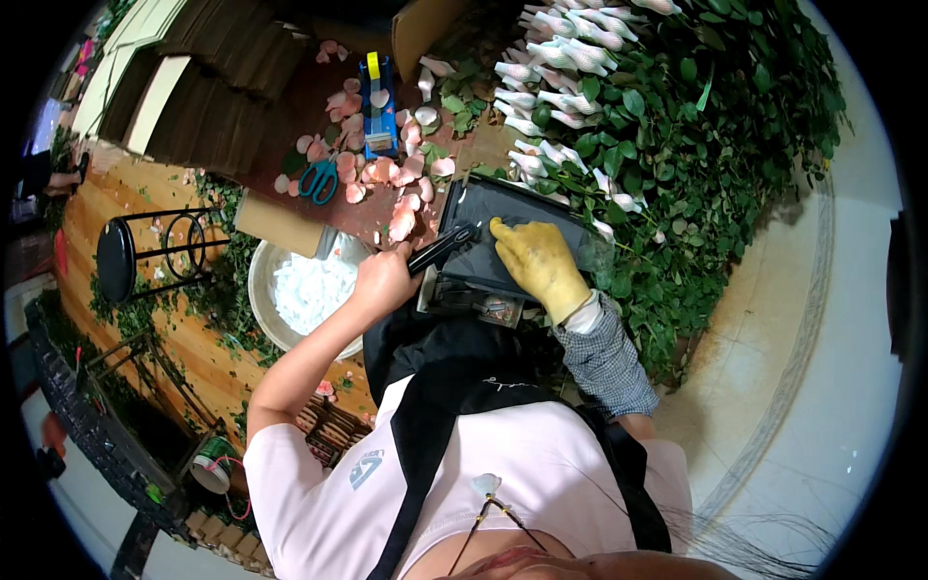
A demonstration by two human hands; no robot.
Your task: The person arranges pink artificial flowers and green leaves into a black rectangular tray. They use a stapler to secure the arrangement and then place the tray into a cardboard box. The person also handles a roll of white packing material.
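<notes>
Presently, two hands are at work about a black tray (572,235), taken here as the reference; the left hand (385,280), bare, is at the tray's left near corner, fingers closed around a black-handled tool (443,249); the tool slants up and to the right, its far end over the tray's left part; its exact kind cannot be determined. The right hand (536,259), in a yellow glove with a checked sleeve (607,358) behind it, is over the middle of the tray, palm down, fingers partly curled, forefinger reaching left toward the tool's end, a small gap between them; whether this hand grips anything cannot be told.

Beyond the tray and to its left, the reddish-brown surface (367,220) carries loose pink petals (380,172), teal-handled scissors (318,181) and, farther off, a blue tape dispenser (379,121); stacked cardboard (208,106) is at the far left of these. Beyond the tray, slightly right, many pale flower heads in white netting (580,56) lie bundled; their green leaves (667,184) spread along the tray's right side. Left of the tray and nearer the wearer, a round white basin (261,307) holds white pieces, their nature unclear; well left of the tray, a black round-seated stool (116,259) is on the wooden floor (82,227).
</notes>
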